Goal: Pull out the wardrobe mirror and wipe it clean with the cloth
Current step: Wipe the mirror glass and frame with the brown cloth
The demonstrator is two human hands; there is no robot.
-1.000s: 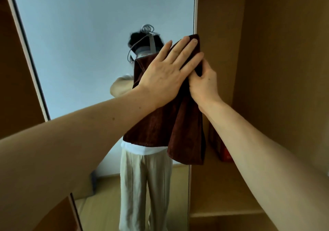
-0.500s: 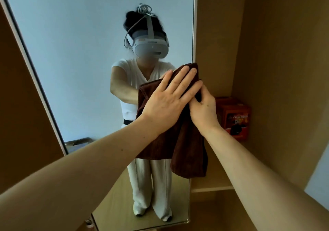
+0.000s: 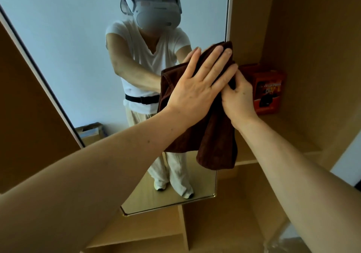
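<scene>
The tall wardrobe mirror (image 3: 74, 61) stands pulled out, slanting across the left and middle of the view, and reflects a person in a white shirt. A dark brown cloth (image 3: 216, 135) hangs against the glass near the mirror's right edge. My left hand (image 3: 197, 85) lies flat on the cloth with straight fingers, pressing it to the mirror. My right hand (image 3: 239, 98) sits just right of it, its fingers curled into the cloth's right edge at the mirror's rim.
Inside the open wooden wardrobe a red-orange box (image 3: 269, 92) stands on a shelf (image 3: 283, 135) just right of my hands. The wardrobe's side wall (image 3: 322, 47) rises at the right. Lower compartments with a divider (image 3: 184, 229) lie under the mirror's bottom edge.
Both hands and the cloth have slid down the mirror along its right edge. My view has tipped downward, so the mirror's bottom edge and the lower shelves now show.
</scene>
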